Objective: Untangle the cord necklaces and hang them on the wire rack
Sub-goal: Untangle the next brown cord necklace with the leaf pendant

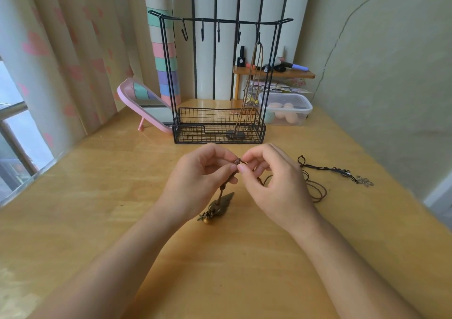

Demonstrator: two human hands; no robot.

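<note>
The pink mirror [144,103] leans at ten o'clock from the hands, just beside the left post of the wire rack [219,125]. The left grip [203,179] is closed to a fine pinch, thumb and forefinger on the knot [237,161] of the brown cord necklace [222,189]. From that pinch the cord drops toward seven o'clock to the pendant cluster [216,207], which lies on the bench [97,196]. The right grip [274,184] pinches the same knot from the other side, its fingertips almost touching the left's, so both hands are equally near.

The cord's long run passes under the right grip toward four o'clock and lies coiled [316,191] on the bench. At three o'clock lies the black cord necklace [337,170], its near end close to those coils. I cannot tell whether the two cross.

The rack stands at twelve o'clock with nothing between it and the hands. Its rightmost hook carries a hung necklace [256,74]; the hooks to the left are bare. Lifting the brown cord may drag the black one along.
</note>
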